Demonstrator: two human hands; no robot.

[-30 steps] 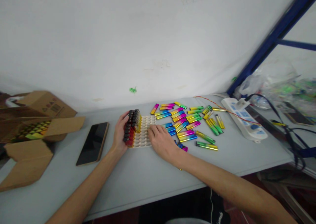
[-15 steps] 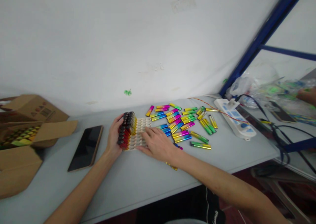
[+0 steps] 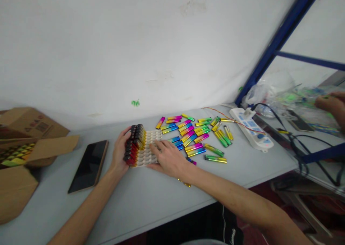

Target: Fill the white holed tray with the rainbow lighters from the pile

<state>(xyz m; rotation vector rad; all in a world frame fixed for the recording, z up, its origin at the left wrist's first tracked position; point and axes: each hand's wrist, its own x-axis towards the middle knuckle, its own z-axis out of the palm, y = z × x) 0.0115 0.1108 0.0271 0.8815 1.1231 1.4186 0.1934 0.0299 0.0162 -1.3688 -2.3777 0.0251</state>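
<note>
A white tray with rows of oval cells lies on the table in front of me. Black-topped lighters, their bodies red and gold or clear and gold, stand upright in its left part. My left hand is wrapped round that left end, gripping tray and outer lighters; some of its fingers are hidden behind them. Over the bare cells at the tray's right side, my right hand rests with fingers stretched and thumb apart at the near edge. No lighter shows in it. Loose shiny lighters are scattered just beyond it.
A black phone lies left of the tray. An open cardboard box with yellow-and-dark items stands at far left. A white power strip with cables lies right, near a blue frame. Another person's hand shows at far right.
The view has shifted slightly, so most things appear a little further left. Both my hands keep nearly the same places on the tray. The other person's hand shows more in view.
</note>
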